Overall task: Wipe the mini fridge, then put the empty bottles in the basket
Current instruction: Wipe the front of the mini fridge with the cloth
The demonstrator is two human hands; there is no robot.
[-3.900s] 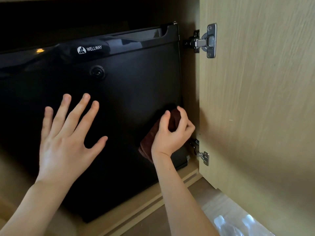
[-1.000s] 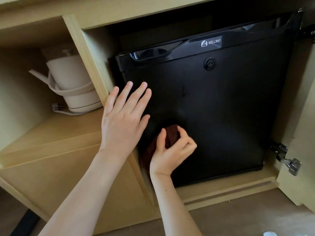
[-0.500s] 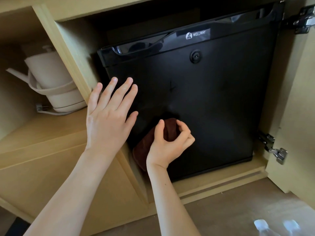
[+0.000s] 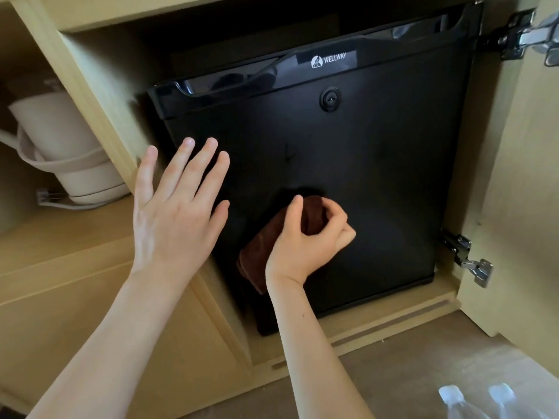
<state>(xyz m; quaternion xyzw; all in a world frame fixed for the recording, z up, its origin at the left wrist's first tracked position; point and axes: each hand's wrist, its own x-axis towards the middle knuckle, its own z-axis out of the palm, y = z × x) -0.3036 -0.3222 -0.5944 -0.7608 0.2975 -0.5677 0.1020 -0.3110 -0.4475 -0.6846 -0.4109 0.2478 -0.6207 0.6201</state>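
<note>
Fridge: a black mini fridge [image 4: 378, 182] stands in a wooden cabinet [image 4: 99, 13], its door closed and facing the viewer; a "WELLWAY" badge and a round lock sit near the door's top edge.
Right hand: the right hand [image 4: 305, 240] presses a brown cloth [image 4: 260, 252] against the lower left part of the fridge door, fingers curled over the cloth's far end and thumb along its left side.
Cloth: folded, its long axis runs from near left to far right; the near end hangs out below the wrist.
Left hand: the left hand [image 4: 178, 207] is flat and spread, holding nothing, over the door's left edge, just left of the cloth; whether the palm touches the door cannot be told.
Bottles: two clear bottles [image 4: 478, 402] show at the near right corner on the floor, well apart from both hands; only their capped tops are in view, pointing far.
Cabinet door: a wooden door [image 4: 526, 176] stands open at the right on two metal hinges [image 4: 465, 255].
Left bay: a white kettle [image 4: 60, 146] on its base sits on a shelf [image 4: 60, 234] left of the fridge, beyond a wooden partition.
Floor: brown boards [image 4: 393, 367] run before the cabinet.
</note>
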